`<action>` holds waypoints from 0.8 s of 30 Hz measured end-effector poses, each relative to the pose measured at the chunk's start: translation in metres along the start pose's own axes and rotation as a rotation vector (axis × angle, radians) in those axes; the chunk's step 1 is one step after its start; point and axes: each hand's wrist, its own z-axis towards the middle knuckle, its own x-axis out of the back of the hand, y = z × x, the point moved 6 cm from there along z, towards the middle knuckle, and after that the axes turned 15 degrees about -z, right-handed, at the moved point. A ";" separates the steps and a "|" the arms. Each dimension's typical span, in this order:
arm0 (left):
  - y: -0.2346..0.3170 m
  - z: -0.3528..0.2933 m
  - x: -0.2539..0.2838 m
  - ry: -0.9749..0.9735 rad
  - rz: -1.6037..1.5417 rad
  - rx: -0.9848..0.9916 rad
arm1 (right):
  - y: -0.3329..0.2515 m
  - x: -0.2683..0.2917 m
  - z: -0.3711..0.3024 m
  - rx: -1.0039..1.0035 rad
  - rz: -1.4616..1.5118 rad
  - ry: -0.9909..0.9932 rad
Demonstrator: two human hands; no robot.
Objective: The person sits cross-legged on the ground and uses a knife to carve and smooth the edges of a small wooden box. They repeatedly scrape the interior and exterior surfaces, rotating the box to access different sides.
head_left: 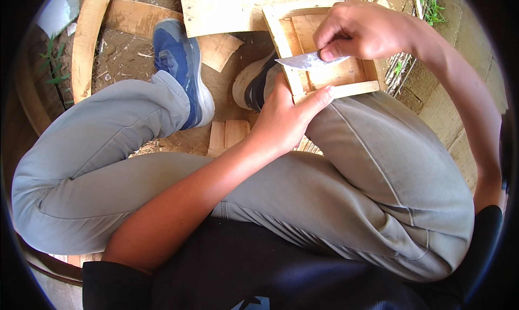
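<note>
The left hand (281, 118) grips the near corner of a wooden frame (324, 50) resting on the right knee, while the right hand's (362, 31) fingers pinch grey sandpaper (308, 61) against its inner rail.

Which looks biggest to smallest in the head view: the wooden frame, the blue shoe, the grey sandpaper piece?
1. Wooden frame, held by the left hand.
2. Blue shoe, close to the frame in apparent size, so this order is unsure.
3. Grey sandpaper piece, pinched in the right hand, clearly smallest.
</note>
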 end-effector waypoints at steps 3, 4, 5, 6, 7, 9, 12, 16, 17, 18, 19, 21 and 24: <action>0.001 0.000 0.000 -0.001 0.008 -0.020 | 0.007 -0.007 0.001 -0.037 0.159 -0.041; 0.002 0.001 0.000 0.005 0.009 -0.024 | 0.005 -0.002 0.000 -0.021 0.070 -0.019; 0.002 0.000 0.001 0.012 0.009 -0.027 | 0.000 0.005 -0.002 -0.006 -0.019 0.004; -0.001 -0.001 0.001 0.029 0.007 -0.028 | -0.005 0.010 -0.004 0.010 -0.108 0.026; -0.001 -0.001 0.000 0.035 0.008 -0.021 | -0.010 0.014 -0.007 0.062 -0.160 0.152; -0.002 -0.001 0.000 0.035 0.013 -0.004 | -0.018 0.019 -0.019 0.168 -0.265 0.403; -0.003 0.000 0.001 0.035 0.042 0.011 | -0.025 0.020 -0.023 0.156 -0.318 0.428; -0.004 0.000 0.000 0.036 0.041 0.001 | -0.024 0.014 -0.022 0.139 -0.349 0.442; -0.004 0.000 0.000 0.036 0.038 -0.001 | -0.024 0.013 -0.023 0.128 -0.367 0.451; -0.004 0.001 0.000 0.034 0.040 0.001 | -0.025 0.011 -0.023 0.117 -0.384 0.460; -0.004 0.001 0.001 0.034 0.037 0.000 | -0.026 0.009 -0.023 0.100 -0.403 0.475; -0.004 0.000 0.002 0.035 0.025 -0.002 | -0.031 0.005 -0.026 0.066 -0.440 0.506; -0.006 0.000 0.001 0.049 0.036 0.033 | -0.038 0.002 -0.031 0.053 -0.542 0.534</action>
